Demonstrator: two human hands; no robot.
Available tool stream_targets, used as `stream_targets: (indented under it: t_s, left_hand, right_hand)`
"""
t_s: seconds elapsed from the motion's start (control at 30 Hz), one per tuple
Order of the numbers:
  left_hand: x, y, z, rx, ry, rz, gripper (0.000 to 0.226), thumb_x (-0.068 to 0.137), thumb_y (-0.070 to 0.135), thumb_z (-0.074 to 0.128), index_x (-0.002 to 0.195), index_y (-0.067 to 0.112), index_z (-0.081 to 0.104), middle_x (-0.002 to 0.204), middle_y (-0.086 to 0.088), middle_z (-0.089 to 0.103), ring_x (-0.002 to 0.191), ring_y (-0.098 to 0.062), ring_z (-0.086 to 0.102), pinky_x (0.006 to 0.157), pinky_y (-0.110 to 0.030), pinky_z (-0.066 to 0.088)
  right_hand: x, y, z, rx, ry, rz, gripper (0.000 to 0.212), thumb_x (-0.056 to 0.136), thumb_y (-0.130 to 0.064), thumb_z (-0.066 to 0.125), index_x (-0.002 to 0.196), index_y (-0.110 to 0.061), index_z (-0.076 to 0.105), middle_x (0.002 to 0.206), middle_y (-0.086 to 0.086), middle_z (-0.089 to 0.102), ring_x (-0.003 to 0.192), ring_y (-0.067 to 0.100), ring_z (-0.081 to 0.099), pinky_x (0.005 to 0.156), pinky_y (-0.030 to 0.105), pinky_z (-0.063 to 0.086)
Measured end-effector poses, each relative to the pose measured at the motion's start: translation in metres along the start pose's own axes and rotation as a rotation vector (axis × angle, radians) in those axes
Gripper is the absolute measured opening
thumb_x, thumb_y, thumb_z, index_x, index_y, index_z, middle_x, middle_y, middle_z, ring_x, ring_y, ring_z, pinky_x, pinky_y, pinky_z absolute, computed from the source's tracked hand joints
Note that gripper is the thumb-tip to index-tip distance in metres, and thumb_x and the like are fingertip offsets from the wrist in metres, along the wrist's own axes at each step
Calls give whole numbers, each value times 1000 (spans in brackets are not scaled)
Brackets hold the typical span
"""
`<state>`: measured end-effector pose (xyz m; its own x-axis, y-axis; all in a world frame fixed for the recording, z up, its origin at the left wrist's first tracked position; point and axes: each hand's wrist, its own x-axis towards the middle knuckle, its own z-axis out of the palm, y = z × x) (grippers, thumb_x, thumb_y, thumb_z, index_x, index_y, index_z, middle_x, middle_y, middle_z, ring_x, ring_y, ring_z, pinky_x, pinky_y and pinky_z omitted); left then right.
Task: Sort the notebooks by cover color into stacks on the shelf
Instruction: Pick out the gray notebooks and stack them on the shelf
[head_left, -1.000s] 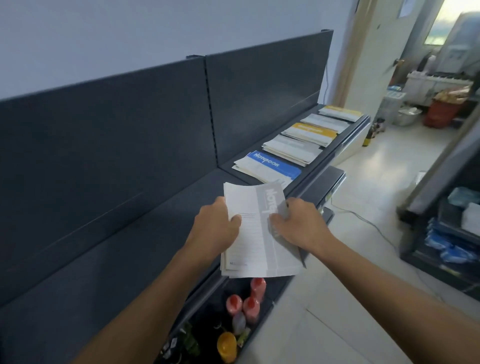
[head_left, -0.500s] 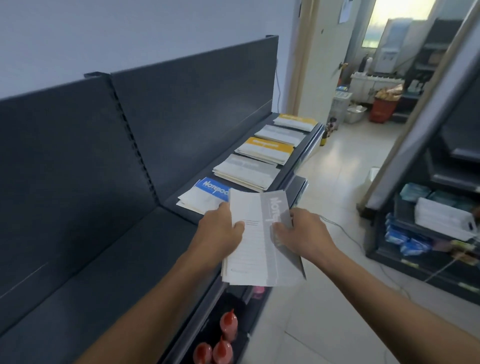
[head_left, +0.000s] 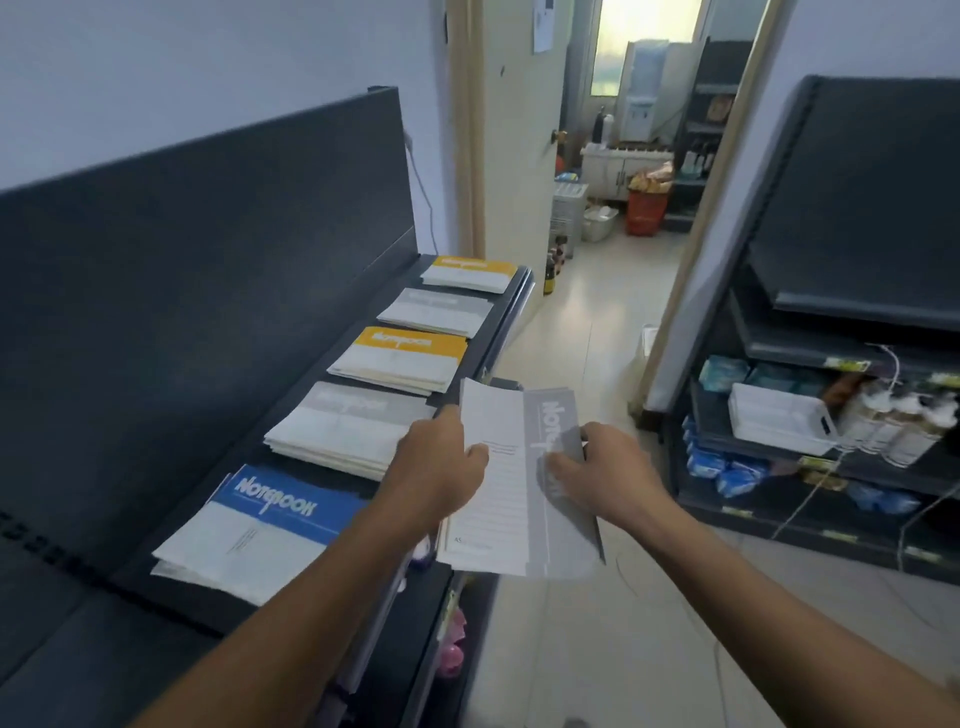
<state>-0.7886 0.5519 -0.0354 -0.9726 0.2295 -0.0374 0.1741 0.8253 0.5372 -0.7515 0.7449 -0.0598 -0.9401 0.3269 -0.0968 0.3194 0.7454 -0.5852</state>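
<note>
A grey-banded notebook (head_left: 511, 488) is gripped by both hands over the shelf's front edge: my left hand (head_left: 436, 467) on its left side, my right hand (head_left: 602, 475) on the grey band. On the dark shelf (head_left: 156, 577) lie five piles in a row. Nearest is a blue-banded stack (head_left: 249, 530), then a grey stack (head_left: 343, 426), a yellow stack (head_left: 400, 358), another grey notebook (head_left: 436, 312) and a yellow one (head_left: 467, 273) at the far end.
The shelf's dark back panel (head_left: 208, 260) rises on the left. Pink bottles (head_left: 452, 649) sit on a lower shelf below. A second shelving unit (head_left: 841, 415) with a white tray and packets stands on the right. A tiled aisle leads to an open doorway.
The view has swung to the right and moved along the shelf, so the stacks appear closer. Both hands still grip the grey notebook, carried further along the shelf edge.
</note>
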Motion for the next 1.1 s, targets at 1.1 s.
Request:
stream_targets:
  t_s: [1.1]
  left_hand:
    - [461,71,41,88,128,-254,39,94,41,59,123,17,51,115,-4,65,98,-22,59,80,-36,52]
  right_hand:
    - [497,-10,-68,-28,-211,-248,20,89,-33,57,96,-15,60,92,2,68,82,24,66,71,37,56]
